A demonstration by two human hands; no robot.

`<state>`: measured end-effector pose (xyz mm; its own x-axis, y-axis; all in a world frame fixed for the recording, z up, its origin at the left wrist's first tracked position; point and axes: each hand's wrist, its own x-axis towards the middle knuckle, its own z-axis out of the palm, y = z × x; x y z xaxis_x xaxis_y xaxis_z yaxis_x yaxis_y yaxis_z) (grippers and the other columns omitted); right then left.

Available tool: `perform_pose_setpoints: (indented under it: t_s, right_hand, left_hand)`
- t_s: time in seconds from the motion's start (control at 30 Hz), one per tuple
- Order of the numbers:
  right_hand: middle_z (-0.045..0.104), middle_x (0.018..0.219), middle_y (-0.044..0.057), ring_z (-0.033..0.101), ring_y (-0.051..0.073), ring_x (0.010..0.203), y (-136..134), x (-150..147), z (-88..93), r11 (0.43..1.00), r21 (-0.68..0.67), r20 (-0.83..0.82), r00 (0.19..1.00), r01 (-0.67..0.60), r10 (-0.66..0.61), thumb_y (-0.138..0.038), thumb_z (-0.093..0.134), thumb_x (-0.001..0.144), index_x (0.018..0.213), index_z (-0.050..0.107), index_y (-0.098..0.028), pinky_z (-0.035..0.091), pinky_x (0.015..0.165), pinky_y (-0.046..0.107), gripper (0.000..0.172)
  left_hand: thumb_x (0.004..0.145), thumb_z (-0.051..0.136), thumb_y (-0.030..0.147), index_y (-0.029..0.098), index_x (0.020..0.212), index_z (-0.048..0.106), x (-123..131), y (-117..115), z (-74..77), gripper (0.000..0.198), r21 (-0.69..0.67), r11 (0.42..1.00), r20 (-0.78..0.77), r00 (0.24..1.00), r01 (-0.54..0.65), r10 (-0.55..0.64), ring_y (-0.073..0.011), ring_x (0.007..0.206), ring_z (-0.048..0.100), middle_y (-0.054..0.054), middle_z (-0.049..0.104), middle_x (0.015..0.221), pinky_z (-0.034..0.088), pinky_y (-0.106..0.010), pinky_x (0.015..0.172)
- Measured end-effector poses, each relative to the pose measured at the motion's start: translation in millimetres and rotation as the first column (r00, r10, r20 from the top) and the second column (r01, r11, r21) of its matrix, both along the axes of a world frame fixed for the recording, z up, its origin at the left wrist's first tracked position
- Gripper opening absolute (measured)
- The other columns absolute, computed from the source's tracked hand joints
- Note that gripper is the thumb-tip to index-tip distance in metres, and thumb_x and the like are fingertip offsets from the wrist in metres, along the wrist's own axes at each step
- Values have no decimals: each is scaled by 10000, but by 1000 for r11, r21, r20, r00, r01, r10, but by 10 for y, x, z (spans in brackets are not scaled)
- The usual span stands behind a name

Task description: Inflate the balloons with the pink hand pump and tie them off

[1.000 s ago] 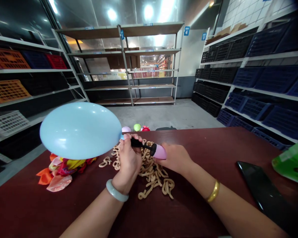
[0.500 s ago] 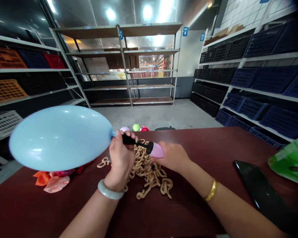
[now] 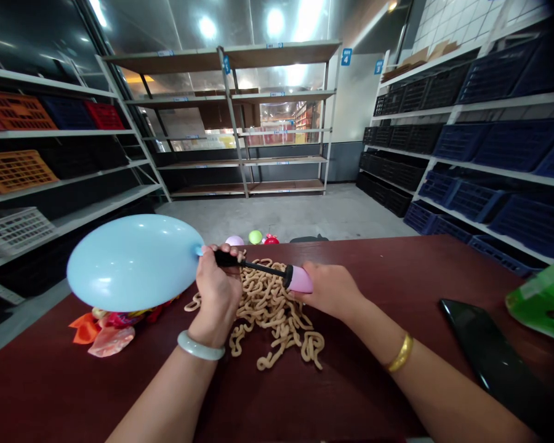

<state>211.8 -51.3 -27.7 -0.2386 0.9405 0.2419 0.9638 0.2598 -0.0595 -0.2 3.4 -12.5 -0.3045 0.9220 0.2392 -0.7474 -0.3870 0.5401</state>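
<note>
A pale blue inflated balloon (image 3: 133, 263) points leftward, its neck on the tip of a balloon hand pump (image 3: 264, 267). My left hand (image 3: 218, 277) is closed around the balloon's neck and the pump's black front end. Around the pump's pink part my right hand (image 3: 329, 288) is closed; a length of black rod shows between the hands. Beneath them on the table lies a heap of beige, rope-like twisted loops (image 3: 277, 320), partly hidden by my left hand. Limp balloons (image 3: 111, 339) in orange, pink and red lie under the blue one.
The dark red table (image 3: 351, 381) carries a black, glossy flat object (image 3: 480, 351) and a green bag (image 3: 545, 298) at right. Beyond its far edge are small round balloons (image 3: 255, 237). Metal shelves (image 3: 286, 161) stand behind, with crate-filled racks on both sides.
My hands have moved apart, so more of the pump's rod shows. The blue balloon looks smaller, and its far end has shifted right. My left hand moved slightly left.
</note>
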Motion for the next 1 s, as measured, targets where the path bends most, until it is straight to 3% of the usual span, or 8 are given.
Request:
perform_pose_setpoints:
  t_s: [0.23,0.33,0.43,0.57,0.73,1.0]
  right_hand:
    - [698,839,59,674,256,754,-54,-85,9,1000,-7,-54,998,13,-13,-685,531,798,948,525,-221,406,603,310,488]
    - [692,856,73,671,263,781,-72,-104,19,998,-57,-74,997,24,-29,-700,536,789,987,538,-211,419,626,318,528]
    - [678,992,90,658,264,880,-89,-102,35,998,-56,-124,992,-38,30,-663,538,816,1197,507,-208,438,679,329,594]
    - [620,1127,78,629,237,945,-110,-83,65,987,-10,-115,981,-159,157,-519,478,911,1480,242,-312,440,750,338,650]
    - [597,1093,47,613,207,907,-132,-57,103,977,-4,-55,975,-214,214,-346,530,878,1472,264,-383,425,728,305,652]
    - [597,1087,60,607,213,867,-161,-84,116,976,34,-57,975,-215,216,-341,559,848,1408,363,-334,419,695,301,593]
  left_hand:
    - [863,607,329,184,824,498,498,-225,-185,185,-62,993,-83,991,100,-105,-136,659,573,-4,569,732,493,-298,686]
    - [855,614,316,187,841,505,593,-277,-222,170,-84,986,-88,984,147,-154,-142,660,581,0,577,739,504,-333,718]
    - [835,637,304,184,841,513,561,-250,-231,172,-114,981,-71,984,154,-163,-142,661,585,1,581,737,508,-337,729]
    - [821,648,288,173,838,532,472,-198,-220,164,-180,973,-26,988,145,-152,-146,713,606,-15,610,778,511,-336,782]
    - [823,633,270,162,815,558,500,-213,-242,132,-207,961,-19,981,184,-192,-150,751,622,-33,637,779,503,-308,787]
    - [817,657,283,159,817,579,459,-199,-202,147,-168,975,-47,986,147,-157,-144,757,630,-30,648,804,513,-303,770]
